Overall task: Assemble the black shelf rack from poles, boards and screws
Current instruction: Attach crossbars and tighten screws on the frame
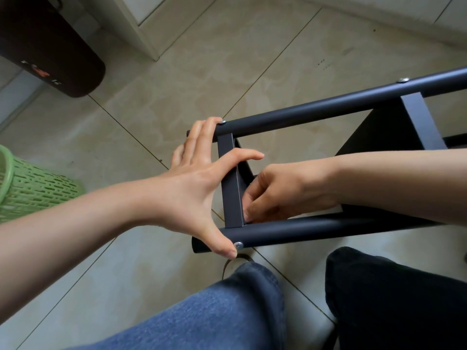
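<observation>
Green basket [30, 183] left of rack [328, 109].

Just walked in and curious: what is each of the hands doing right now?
Left hand: open, fingers spread, touching both poles at the screws.
Right hand: fingers curled behind the crossbar; cannot tell what it holds.
</observation>
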`<move>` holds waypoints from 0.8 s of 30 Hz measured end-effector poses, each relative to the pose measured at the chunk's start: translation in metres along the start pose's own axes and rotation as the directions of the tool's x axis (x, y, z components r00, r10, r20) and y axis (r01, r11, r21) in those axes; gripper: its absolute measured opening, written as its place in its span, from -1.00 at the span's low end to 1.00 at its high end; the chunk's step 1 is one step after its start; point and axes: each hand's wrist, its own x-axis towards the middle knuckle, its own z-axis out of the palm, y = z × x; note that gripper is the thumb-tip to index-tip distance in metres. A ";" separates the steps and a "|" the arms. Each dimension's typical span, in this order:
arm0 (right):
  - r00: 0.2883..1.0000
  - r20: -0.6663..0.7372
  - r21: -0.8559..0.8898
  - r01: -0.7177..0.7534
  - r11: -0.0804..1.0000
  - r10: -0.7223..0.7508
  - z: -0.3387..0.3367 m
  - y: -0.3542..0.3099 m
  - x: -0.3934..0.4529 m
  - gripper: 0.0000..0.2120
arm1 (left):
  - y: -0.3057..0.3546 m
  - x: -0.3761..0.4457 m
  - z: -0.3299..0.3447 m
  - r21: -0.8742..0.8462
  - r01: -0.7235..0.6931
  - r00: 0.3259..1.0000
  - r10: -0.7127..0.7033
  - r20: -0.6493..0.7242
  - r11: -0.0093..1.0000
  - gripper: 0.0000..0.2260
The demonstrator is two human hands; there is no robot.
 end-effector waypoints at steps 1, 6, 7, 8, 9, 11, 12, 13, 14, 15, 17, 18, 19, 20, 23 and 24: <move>1.000 0.007 0.021 -0.002 1.000 0.002 -0.001 0.000 0.000 -0.77 | 0.000 0.000 0.000 0.002 0.002 1.000 -0.002 0.002 1.000 0.10; 0.999 0.032 0.092 -0.019 0.996 0.016 -0.007 -0.003 -0.001 -0.85 | 0.000 0.000 -0.001 0.002 0.007 1.000 -0.007 0.020 1.000 0.12; 0.999 0.042 0.116 -0.028 0.993 0.023 -0.008 -0.003 0.000 -0.85 | 0.000 0.000 -0.001 0.001 0.009 1.000 -0.009 0.023 1.000 0.12; 0.998 0.058 0.135 -0.039 0.990 0.031 -0.009 -0.004 0.000 -0.86 | 0.001 0.001 -0.001 0.003 0.010 1.000 -0.010 0.024 1.000 0.12; 0.996 0.078 0.143 -0.049 0.989 0.038 -0.009 -0.004 0.001 -0.86 | 0.001 0.000 -0.001 0.005 0.010 1.000 -0.010 0.023 1.000 0.12; 0.993 0.107 0.141 -0.066 0.988 0.051 -0.010 -0.004 0.001 -0.89 | 0.001 0.001 -0.001 0.005 0.008 1.000 -0.009 0.021 1.000 0.11; 0.992 0.111 0.135 -0.072 0.988 0.057 -0.010 -0.004 0.001 -0.90 | 0.001 0.001 -0.001 0.005 0.010 1.000 -0.010 0.021 1.000 0.11; 0.992 0.111 0.125 -0.077 0.989 0.064 -0.010 -0.003 0.002 -0.90 | 0.001 0.001 -0.001 0.006 0.012 1.000 -0.012 0.021 1.000 0.11; 0.992 0.108 0.111 -0.081 0.991 0.069 -0.010 -0.003 0.003 -0.90 | 0.001 0.001 -0.001 0.011 0.011 1.000 -0.012 0.019 1.000 0.11; 0.992 0.106 0.097 -0.083 0.992 0.073 -0.009 -0.003 0.004 -0.89 | 0.001 0.001 -0.001 0.017 0.008 1.000 -0.009 0.018 1.000 0.11; 0.992 0.101 0.080 -0.090 0.993 0.081 -0.008 -0.003 0.005 -0.86 | 0.000 0.001 -0.001 0.018 0.001 1.000 -0.001 0.015 1.000 0.11; 0.991 0.099 0.075 -0.097 0.992 0.089 -0.007 -0.003 0.006 -0.85 | 0.000 0.001 -0.001 0.011 -0.001 1.000 0.001 0.014 1.000 0.11; 0.990 0.101 0.070 -0.107 0.992 0.100 -0.006 -0.003 0.006 -0.86 | 0.001 0.000 -0.001 0.004 -0.003 1.000 0.003 0.013 1.000 0.10; 0.988 0.107 0.066 -0.118 0.991 0.110 -0.005 -0.002 0.007 -0.87 | 0.001 0.000 -0.001 0.000 -0.006 1.000 0.006 0.012 1.000 0.10; 0.984 0.129 0.090 -0.138 0.986 0.126 -0.005 -0.001 0.008 -0.89 | 0.001 0.000 -0.001 -0.001 -0.006 1.000 0.006 0.012 1.000 0.10; 0.982 0.140 0.102 -0.140 0.985 0.125 -0.005 -0.001 0.008 -0.90 | 0.001 0.000 -0.001 -0.002 -0.005 1.000 0.005 0.014 1.000 0.10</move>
